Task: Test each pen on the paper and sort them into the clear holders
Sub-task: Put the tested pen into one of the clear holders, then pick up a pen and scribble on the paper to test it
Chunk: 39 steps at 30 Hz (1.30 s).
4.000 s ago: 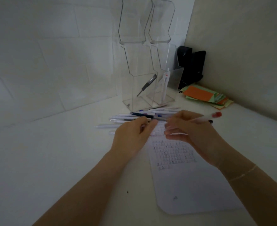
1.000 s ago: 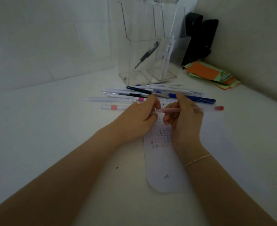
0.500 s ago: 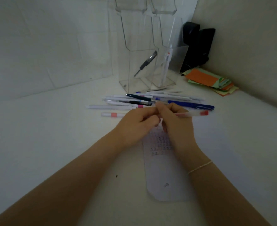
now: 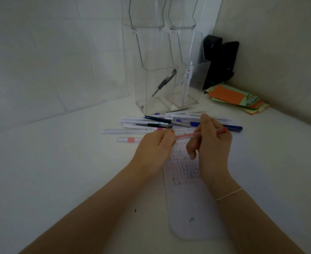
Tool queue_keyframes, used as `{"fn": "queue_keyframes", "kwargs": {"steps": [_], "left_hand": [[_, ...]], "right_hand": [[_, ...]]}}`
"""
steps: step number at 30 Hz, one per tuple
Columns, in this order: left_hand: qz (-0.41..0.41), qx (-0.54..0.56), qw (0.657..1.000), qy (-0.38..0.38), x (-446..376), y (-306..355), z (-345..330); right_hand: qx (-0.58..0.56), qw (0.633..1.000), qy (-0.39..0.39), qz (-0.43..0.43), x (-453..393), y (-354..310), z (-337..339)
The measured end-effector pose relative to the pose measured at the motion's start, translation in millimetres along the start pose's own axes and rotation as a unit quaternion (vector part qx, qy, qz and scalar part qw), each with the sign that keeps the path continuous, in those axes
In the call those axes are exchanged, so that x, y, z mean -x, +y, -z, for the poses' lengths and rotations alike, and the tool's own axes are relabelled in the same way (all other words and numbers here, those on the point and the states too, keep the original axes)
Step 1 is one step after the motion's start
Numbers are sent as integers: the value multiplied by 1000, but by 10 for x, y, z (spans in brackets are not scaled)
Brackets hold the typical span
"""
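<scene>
Dim, flat, soft-focus picture with wide-angle bending at the edges.

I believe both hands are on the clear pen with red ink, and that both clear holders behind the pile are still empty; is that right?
Not quite: the head view shows one pen in each clear holder, a black pen in the left, a white pen in the right. Both the left hand and right hand do hold the clear pen with red ink.

holders (image 4: pixel 158 85): tops cut off by upper edge of frame
paper (image 4: pixel 189 208): upper part hidden under both hands, marks too small to read
red pen (image 4: pixel 191 136): left end hidden in left hand (image 4: pixel 156 149), tip not visible
forearms: cut off at bottom edge
black object (image 4: pixel 220 59): upper right, too dark to identify
</scene>
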<state>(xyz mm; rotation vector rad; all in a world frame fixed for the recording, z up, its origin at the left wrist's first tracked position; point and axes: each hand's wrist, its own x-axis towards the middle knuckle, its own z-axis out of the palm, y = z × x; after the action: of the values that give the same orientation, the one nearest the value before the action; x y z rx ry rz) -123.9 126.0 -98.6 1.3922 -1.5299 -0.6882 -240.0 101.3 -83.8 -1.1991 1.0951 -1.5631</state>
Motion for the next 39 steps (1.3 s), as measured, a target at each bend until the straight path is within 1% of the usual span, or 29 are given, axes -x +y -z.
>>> {"fn": "queue_keyframes", "kwargs": {"steps": [3, 7, 10, 12, 14, 16, 17, 18, 19, 20, 21, 22, 23, 24, 25, 26, 28, 29, 30, 31, 32, 33, 34, 35, 36, 38, 39], "left_hand": [[-11, 3, 1000, -2, -4, 2, -16], [-16, 50, 999, -3, 3, -1, -38], [-48, 86, 995, -6, -2, -19, -2], [-52, 105, 993, -23, -18, -57, 22], [-46, 97, 994, -36, -43, -86, 30], [-33, 85, 996, -24, -71, -78, 56], [-27, 83, 996, -9, -90, -74, 77], [-23, 78, 997, 12, -108, -93, 101], [-26, 66, 997, 34, -123, -112, 125], [-31, 52, 997, 51, -128, -123, 153], [-37, 46, 996, 62, -127, -120, 171], [-40, 52, 995, 74, -117, -114, 172], [-39, 67, 993, 84, -100, -100, 168], [-39, 82, 992, 92, -78, -71, 167], [-41, 98, 989, 99, -63, -35, 172], [-46, 114, 987, 107, -57, -4, 187], [-49, 122, 984, 121, -65, 8, 237], [-47, 105, 986, 123, -81, -14, 257], [-51, 55, 989, 130, -102, -61, 272], [-70, -31, 987, 142, -124, -128, 284], [-96, -124, 976, 148, -144, -211, 288], [-115, -197, 964, 135, -163, -295, 286], [-121, -245, 956, 111, -176, -376, 279], [-121, -271, 951, 91, -182, -438, 269], [-119, -277, 950, 76, -182, -471, 258], [-120, -273, 953, 61, -179, -478, 245], [-125, -269, 953, 64, -177, -494, 235]], "right_hand": [[-8, 1000, -6, -9, 6, -13, 11], [-25, 999, -18, -32, 5, -19, 25], [-58, 996, -21, -57, -26, 2, 42], [-97, 991, -22, -87, -48, 30, 55], [-101, 986, -5, -130, -88, 24, 84], [-53, 987, 28, -146, -163, 7, 133], [3, 991, 61, -121, -206, -4, 174], [89, 989, 98, -60, -231, -12, 209], [199, 973, 110, 38, -229, -18, 231], [310, 931, 90, 170, -207, -21, 234], [398, 868, 27, 296, -174, -6, 204], [464, 799, -48, 380, -129, 10, 151], [502, 744, -115, 426, -93, 29, 91], [526, 704, -164, 447, -95, 48, 48], [536, 682, -196, 458, -106, 2, -5], [547, 669, -222, 452, -137, -74, -57], [581, 645, -267, 418, -288, -337, -173], [589, 659, -260, 390, -432, -485, -233], [559, 712, -232, 357, -597, -639, -300], [500, 780, -207, 315, -772, -806, -392], [410, 848, -171, 288, -962, -950, -485], [312, 898, -134, 282, -1136, -1068, -581], [242, 920, -102, 290, -1273, -1144, -666], [207, 928, -79, 301, -1378, -1180, -746], [199, 928, -70, 307, -1453, -1157, -818], [241, 920, -88, 297, -1513, -1037, -958], [281, 907, -107, 295, -1514, -939, -1007]]}}
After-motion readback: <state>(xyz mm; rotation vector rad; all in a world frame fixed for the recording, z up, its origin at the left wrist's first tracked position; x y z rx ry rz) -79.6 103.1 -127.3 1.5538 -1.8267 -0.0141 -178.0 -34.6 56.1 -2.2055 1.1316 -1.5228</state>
